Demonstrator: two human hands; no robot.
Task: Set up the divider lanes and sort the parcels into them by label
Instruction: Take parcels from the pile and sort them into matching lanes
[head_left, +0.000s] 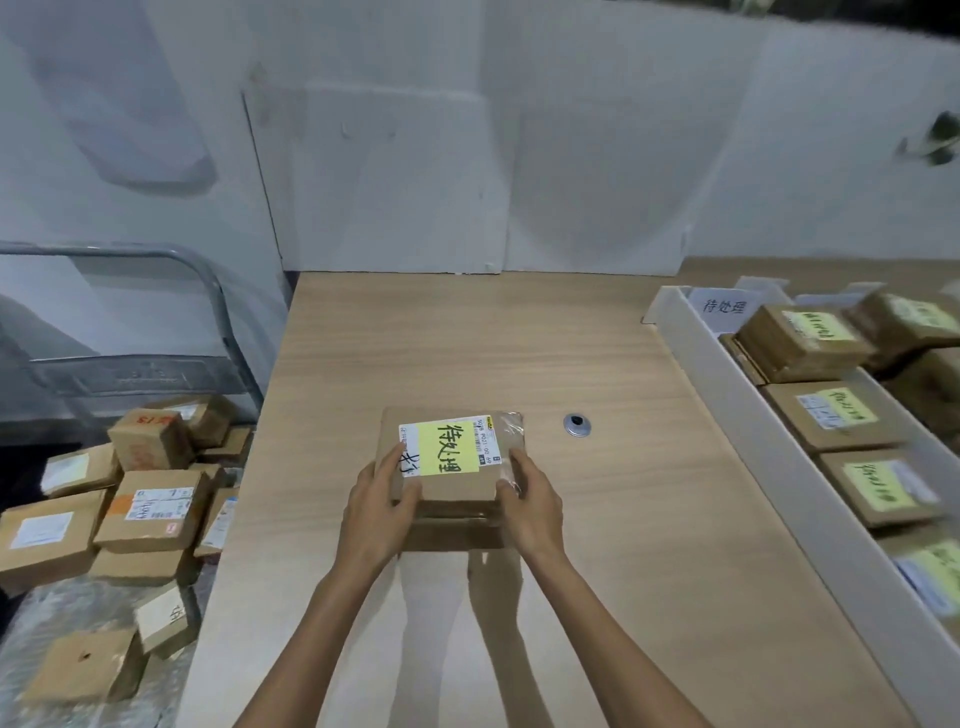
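A cardboard parcel (452, 486) sits at the centre of the frame over the wooden table (467, 343); whether it rests on the surface or is lifted just clear I cannot tell. The left hand (382, 512) grips its left edge, fingers lying across the top onto the white shipping label. The right hand (530, 506) is curled round the right edge. A yellow note (448, 448) on top reads 待处理, matching the sign (723, 307) at the far end of the nearest lane on the right.

That lane, behind the white divider wall (737, 410), already holds a row of yellow-labelled parcels (826, 413), so free room looks scarce. Carrying the box across low could clip the wall and shift it, blurring the lanes. The left fingers touch the note's edge, and a sliding grip might peel it off. More unsorted parcels (150, 509) lie heaped at lower left.
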